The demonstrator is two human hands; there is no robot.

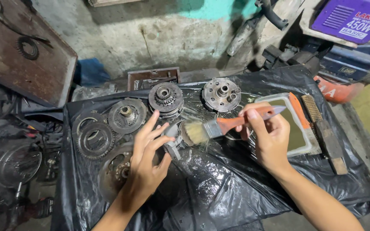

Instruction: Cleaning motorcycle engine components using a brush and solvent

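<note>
I am holding the brush (pixel 210 128) tight in my right hand (pixel 268 137). My left hand (pixel 148 158), fingers wide, is steadying the part (pixel 173 143) mid-desk. Small, soft strokes are working best.

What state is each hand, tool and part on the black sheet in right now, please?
Left hand: fingers spread, steadying the small metal part.
Right hand: gripping the paintbrush.
Paintbrush: bristles on the part.
Tray: holds murky liquid.
Wire brush: lying unused.
Plastic sheet: wet, crumpled.
</note>
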